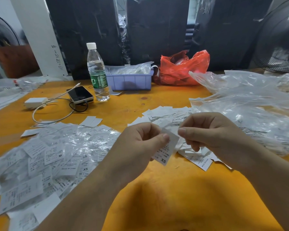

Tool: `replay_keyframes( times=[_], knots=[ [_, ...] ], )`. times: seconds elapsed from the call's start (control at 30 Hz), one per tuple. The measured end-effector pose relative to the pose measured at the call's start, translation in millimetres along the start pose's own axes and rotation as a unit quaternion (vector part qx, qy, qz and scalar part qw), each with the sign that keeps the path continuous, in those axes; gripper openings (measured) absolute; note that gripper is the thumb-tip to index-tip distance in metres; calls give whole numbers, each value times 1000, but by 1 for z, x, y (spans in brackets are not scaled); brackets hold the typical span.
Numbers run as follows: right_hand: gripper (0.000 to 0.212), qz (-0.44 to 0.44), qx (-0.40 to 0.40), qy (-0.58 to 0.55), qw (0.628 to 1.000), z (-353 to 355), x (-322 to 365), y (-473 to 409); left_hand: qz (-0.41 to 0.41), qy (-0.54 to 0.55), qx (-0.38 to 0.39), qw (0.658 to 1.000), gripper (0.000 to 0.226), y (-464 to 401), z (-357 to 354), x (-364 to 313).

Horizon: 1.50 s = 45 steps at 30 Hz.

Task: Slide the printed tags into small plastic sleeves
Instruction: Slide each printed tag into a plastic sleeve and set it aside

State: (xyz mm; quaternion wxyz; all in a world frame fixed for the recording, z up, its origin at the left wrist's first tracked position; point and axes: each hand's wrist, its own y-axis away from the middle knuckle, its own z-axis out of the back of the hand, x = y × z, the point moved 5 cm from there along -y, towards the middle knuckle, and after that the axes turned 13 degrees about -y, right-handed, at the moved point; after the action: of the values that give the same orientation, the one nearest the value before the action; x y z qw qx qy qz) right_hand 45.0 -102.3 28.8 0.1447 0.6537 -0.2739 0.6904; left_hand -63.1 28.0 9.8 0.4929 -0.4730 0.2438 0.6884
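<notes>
My left hand [140, 139] pinches a white printed tag [165, 152] marked XS between thumb and fingers, held above the orange table [173, 189]. My right hand [212, 130] pinches its upper end, where thin clear plastic seems to sit; I cannot tell the sleeve apart from the tag there. A heap of loose printed tags [167, 114] lies just behind my hands. Tags in clear sleeves [57, 155] are spread across the left of the table. Clear plastic bags of sleeves [249, 104] lie at the right.
A water bottle [98, 72], a phone [80, 95] with a white charger and cable [35, 102], a purple bin [130, 80] and a red plastic bag [182, 69] stand at the back. A fan [279, 40] is at the far right.
</notes>
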Motion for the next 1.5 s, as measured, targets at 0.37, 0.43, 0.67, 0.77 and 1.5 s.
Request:
replay_keyframes(
  times=[0.37,0.43,0.67,0.77,1.5],
  knots=[
    [8,58,-94,187,976,19,1,0,87,-430,-75,896,43,-11,47,32],
    [7,62,-96,190,975,20,2,0,102,-470,-88,872,39,-10,53,34],
    [10,90,-142,229,959,37,6,-3,133,-571,-126,801,42,-11,57,37],
    [12,113,-180,275,938,45,8,-3,110,-584,-175,785,40,-12,59,27],
    [30,-72,-311,424,848,111,-12,-7,-199,-554,-66,805,9,-37,-79,-19]
  ],
)
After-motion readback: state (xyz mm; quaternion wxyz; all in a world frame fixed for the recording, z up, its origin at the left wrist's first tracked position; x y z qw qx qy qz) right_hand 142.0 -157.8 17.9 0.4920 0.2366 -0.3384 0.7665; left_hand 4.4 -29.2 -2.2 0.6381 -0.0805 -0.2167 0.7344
